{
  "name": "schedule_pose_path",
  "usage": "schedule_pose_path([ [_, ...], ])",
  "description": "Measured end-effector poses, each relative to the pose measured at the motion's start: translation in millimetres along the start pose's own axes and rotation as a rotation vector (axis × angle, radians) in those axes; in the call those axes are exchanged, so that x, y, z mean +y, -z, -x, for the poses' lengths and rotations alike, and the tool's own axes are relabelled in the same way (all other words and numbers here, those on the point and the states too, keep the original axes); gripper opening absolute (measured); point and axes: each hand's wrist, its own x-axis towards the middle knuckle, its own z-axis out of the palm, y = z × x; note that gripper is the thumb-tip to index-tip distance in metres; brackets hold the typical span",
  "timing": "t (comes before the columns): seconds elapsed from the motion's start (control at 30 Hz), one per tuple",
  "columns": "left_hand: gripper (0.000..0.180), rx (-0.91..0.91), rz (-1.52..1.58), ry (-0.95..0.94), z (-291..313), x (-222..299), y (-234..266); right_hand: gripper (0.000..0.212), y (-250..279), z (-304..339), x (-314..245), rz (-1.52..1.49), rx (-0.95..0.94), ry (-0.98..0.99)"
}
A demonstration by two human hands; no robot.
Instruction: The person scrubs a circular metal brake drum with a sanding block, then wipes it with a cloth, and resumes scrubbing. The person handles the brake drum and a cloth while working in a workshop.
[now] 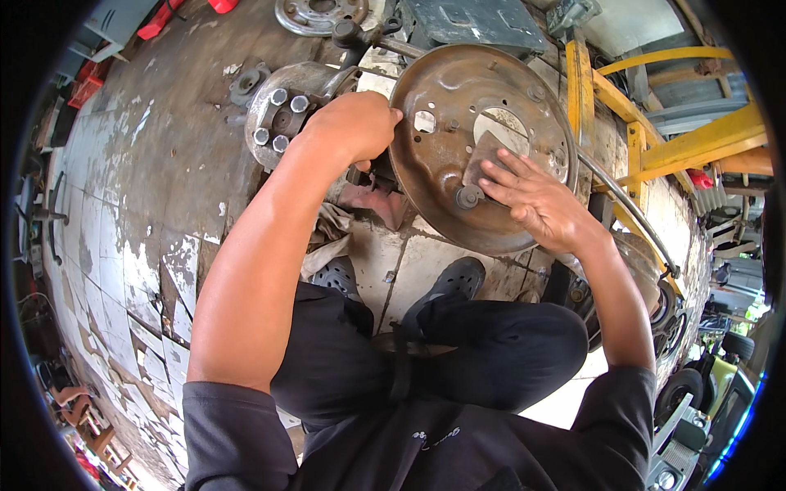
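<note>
A round, rusty brake backing plate (434, 176) with holes and raised studs stands tilted in front of me. My left hand (356, 127) is closed at its left rim, with the fingertips partly hidden. On the plate's face, my right hand (536, 200) presses a small brown piece of sandpaper (481, 157) with fingers stretched over it. The sandpaper lies between the large centre hole and a stud (469, 196) low on the plate. Just left of my left hand is a metal hub (264, 131) with several shiny bolts.
A yellow metal frame (692, 151) stands to the right, with a dark cable (626, 200) curving past the plate. Behind are a grey case (475, 29) and another round metal part (321, 12). A rag (327, 237) lies near my shoes on the worn tiled floor (123, 237).
</note>
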Motion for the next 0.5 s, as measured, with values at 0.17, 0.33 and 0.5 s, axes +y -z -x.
schedule_pose_path([
  [0.17, 0.042, 0.013, -0.007, 0.004, -0.4, 1.7, -1.1, 0.07, 7.8, -20.3, -14.1, -0.06, 0.04, -0.015],
  [0.33, 0.042, 0.028, 0.01, -0.001, 2.9, 2.4, -4.0, 0.07, 7.2, 5.7, -2.9, -0.044, -0.028, -0.033],
  [0.5, 0.042, 0.039, -0.005, 0.018, 2.0, 5.7, -3.8, 0.071, 2.4, -19.7, -13.4, -0.072, 0.03, -0.072],
])
